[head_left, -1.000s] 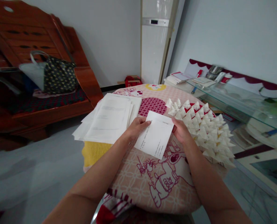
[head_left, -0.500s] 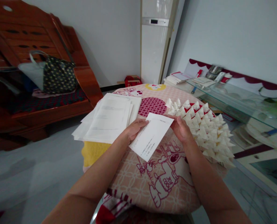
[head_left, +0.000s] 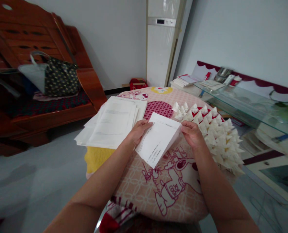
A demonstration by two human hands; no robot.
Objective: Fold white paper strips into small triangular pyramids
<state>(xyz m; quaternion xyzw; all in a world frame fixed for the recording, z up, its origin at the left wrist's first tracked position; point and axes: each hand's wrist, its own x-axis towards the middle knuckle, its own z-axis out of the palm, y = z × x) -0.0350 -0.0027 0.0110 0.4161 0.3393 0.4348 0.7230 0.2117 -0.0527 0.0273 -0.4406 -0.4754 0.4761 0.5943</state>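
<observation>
A folded sheet of printed paper (head_left: 157, 137) is held up between my two hands, above a pink patterned cloth (head_left: 182, 191). My left hand (head_left: 140, 131) grips its left edge, the thumb lying on top. At the upper right corner my right hand (head_left: 192, 132) pinches the sheet, and a layer there stands slightly apart from the one in front. To the left lies a stack of printed sheets (head_left: 112, 121). Many pointed folded-paper pieces (head_left: 212, 136) stand in rows to the right, close beside my right hand.
A glass-topped cabinet (head_left: 250, 110) with cups and papers stands along the right wall. Behind the table rises a tall white air conditioner (head_left: 160, 51). A wooden bench (head_left: 54, 119) at the left bears a dark patterned bag (head_left: 61, 77).
My right hand has shifted from beneath the sheet to a pinch at its upper right corner. The paper's right side has lifted and its layers have parted a little.
</observation>
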